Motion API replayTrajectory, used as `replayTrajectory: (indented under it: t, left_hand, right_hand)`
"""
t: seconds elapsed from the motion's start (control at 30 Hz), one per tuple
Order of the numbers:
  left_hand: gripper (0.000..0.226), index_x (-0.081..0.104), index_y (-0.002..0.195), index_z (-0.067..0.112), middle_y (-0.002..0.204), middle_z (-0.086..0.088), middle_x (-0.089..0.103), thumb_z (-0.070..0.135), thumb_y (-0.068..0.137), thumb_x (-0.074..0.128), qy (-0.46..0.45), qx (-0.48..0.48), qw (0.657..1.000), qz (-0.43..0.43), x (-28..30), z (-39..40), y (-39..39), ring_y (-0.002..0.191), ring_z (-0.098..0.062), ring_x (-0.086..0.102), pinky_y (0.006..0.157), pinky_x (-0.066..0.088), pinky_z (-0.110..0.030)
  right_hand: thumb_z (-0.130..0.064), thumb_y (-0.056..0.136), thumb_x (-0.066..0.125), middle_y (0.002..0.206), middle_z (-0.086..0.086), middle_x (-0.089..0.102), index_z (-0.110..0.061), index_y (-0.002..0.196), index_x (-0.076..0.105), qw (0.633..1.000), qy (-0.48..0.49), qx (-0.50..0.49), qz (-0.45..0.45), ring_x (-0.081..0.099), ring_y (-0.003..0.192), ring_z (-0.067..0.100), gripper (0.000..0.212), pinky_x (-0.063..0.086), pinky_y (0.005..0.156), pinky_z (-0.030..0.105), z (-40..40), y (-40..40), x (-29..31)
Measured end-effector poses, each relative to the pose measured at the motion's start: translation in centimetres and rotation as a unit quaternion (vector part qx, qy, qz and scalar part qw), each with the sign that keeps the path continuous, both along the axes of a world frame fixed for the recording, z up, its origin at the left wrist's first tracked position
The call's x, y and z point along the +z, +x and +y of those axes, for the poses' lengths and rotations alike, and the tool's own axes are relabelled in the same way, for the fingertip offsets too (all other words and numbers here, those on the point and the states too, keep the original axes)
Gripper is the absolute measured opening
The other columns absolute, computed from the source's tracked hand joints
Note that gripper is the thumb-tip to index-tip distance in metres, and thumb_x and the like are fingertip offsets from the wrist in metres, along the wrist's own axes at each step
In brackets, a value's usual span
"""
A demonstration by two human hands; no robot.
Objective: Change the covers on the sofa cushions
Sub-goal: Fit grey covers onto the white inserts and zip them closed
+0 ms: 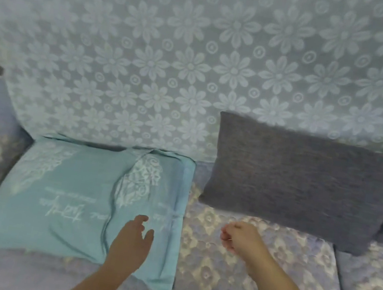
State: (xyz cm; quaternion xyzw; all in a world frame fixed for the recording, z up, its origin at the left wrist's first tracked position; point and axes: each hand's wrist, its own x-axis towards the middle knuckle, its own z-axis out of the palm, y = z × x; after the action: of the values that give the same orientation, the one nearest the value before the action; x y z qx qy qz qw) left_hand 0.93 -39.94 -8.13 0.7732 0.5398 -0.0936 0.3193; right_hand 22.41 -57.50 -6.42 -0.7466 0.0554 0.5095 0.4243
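Your left hand point(131, 240) hovers loose over the teal cover point(81, 202), holding nothing. Right hand point(237, 236) is curled, empty, beside the cover's edge. Grey cushion point(305, 183) sits beyond the right hand. Risk: grabbing one layer only, so the cover bunches at the crease.

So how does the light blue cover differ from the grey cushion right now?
The light blue cover lies flat and creased on the sofa seat; the grey cushion is plump and leans on the floral backrest. The cover carries white prints and lettering; the cushion is plain. The left hand is over the cover; nothing touches the cushion.
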Motion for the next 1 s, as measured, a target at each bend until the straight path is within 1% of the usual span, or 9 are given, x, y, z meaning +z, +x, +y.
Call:
replayTrajectory:
  t: [0.13, 0.2, 0.47, 0.57, 0.63, 0.73, 0.8, 0.93, 1.0]
  left_hand:
    - [0.031, 0.055, 0.115, 0.017, 0.11, -0.005, 0.056, 0.034, 0.092, 0.067, 0.133, 0.018, 0.99, -0.043, -1.0, 8.9, -7.5, 0.098, -0.03, 0.063, 0.077, 0.052, -0.041]
    - [0.038, 0.054, 0.114, 0.014, 0.109, -0.007, 0.056, 0.037, 0.089, 0.07, 0.137, -0.018, 0.989, -0.048, -2.4, 12.8, -8.9, 0.1, -0.032, 0.061, 0.076, 0.052, -0.042]
    - [0.047, 0.036, 0.118, 0.018, 0.111, -0.005, 0.051, 0.052, 0.091, 0.053, 0.146, -0.226, 0.961, 0.069, -6.7, 19.2, -8.8, 0.092, -0.028, 0.064, 0.064, 0.041, -0.036]
    - [0.048, 0.033, 0.121, 0.018, 0.113, -0.004, 0.049, 0.055, 0.094, 0.049, 0.112, -0.245, 0.961, 0.056, -5.6, 19.7, -7.9, 0.095, -0.029, 0.063, 0.07, 0.043, -0.038]
    - [0.033, 0.039, 0.119, 0.016, 0.112, -0.006, 0.055, 0.037, 0.096, 0.049, 0.116, -0.27, 0.953, 0.081, -4.6, 20.7, -7.2, 0.096, -0.031, 0.063, 0.072, 0.041, -0.037]
    - [0.01, 0.047, 0.096, 0.014, 0.104, -0.013, 0.063, 0.023, 0.093, 0.049, 0.117, -0.231, 0.964, 0.058, -1.6, 23.5, -5.7, 0.094, -0.036, 0.062, 0.071, 0.036, -0.035]
    - [0.013, 0.045, 0.087, 0.012, 0.096, -0.013, 0.062, 0.023, 0.092, 0.051, 0.106, -0.225, 0.968, -0.013, 0.1, 23.5, -3.5, 0.087, -0.035, 0.058, 0.068, 0.035, -0.035]
    - [0.014, 0.053, 0.1, 0.012, 0.11, -0.013, 0.064, 0.025, 0.093, 0.051, -0.011, -0.337, 0.941, 0.018, -0.5, 18.8, -0.6, 0.102, -0.035, 0.061, 0.082, 0.047, -0.038]
    - [0.02, 0.058, 0.108, 0.013, 0.118, -0.012, 0.065, 0.023, 0.092, 0.05, -0.06, -0.325, 0.942, 0.06, -1.9, 18.1, -1.3, 0.11, -0.034, 0.062, 0.09, 0.05, -0.038]
  right_hand:
    - [-0.008, 0.096, 0.053, 0.078, 0.009, 0.067, -0.008, 0.078, 0.066, 0.997, 0.025, 0.066, -0.034, 0.06, 0.067, 0.016, 0.022, 0.052, 0.064, 0.026, 10.2, -9.7, -1.6]
    - [-0.012, 0.096, 0.054, 0.085, 0.003, 0.07, -0.012, 0.084, 0.067, 0.996, 0.033, 0.066, -0.051, 0.063, 0.071, 0.014, 0.017, 0.053, 0.061, 0.023, 15.5, -14.8, -2.9]
    - [-0.026, 0.083, 0.065, 0.106, -0.01, 0.067, -0.033, 0.108, 0.058, 0.999, 0.024, -0.002, -0.04, 0.064, 0.101, 0.008, 0.026, 0.051, 0.096, 0.032, 25.4, -31.0, -9.0]
    - [-0.026, 0.087, 0.065, 0.095, -0.014, 0.069, -0.034, 0.1, 0.06, 0.993, 0.035, 0.049, -0.098, 0.065, 0.088, 0.004, 0.015, 0.054, 0.084, 0.028, 25.6, -32.8, -8.2]
    - [-0.016, 0.087, 0.064, 0.091, -0.011, 0.068, -0.03, 0.097, 0.063, 0.988, 0.058, 0.048, -0.133, 0.062, 0.084, 0.004, 0.017, 0.051, 0.078, 0.023, 25.5, -32.8, -7.2]
    - [-0.012, 0.087, 0.065, 0.09, -0.009, 0.064, -0.025, 0.097, 0.062, 0.989, 0.079, -0.006, -0.124, 0.058, 0.083, 0.004, 0.016, 0.044, 0.069, 0.011, 24.9, -30.5, -6.1]
    - [-0.015, 0.091, 0.063, 0.097, -0.01, 0.066, -0.023, 0.104, 0.061, 0.99, 0.096, -0.024, -0.103, 0.061, 0.09, 0.003, 0.015, 0.045, 0.07, 0.008, 24.8, -28.8, -6.0]
    - [0.004, 0.093, 0.04, 0.085, 0.0, 0.054, -0.009, 0.086, 0.051, 0.992, 0.037, 0.024, -0.116, 0.047, 0.076, 0.01, 0.019, 0.038, 0.065, 0.013, 24.4, -27.5, -7.3]
    - [0.011, 0.087, 0.039, 0.087, 0.005, 0.063, -0.007, 0.081, 0.06, 0.995, 0.005, -0.035, -0.094, 0.055, 0.074, 0.015, 0.028, 0.045, 0.068, 0.023, 22.6, -25.5, -7.5]
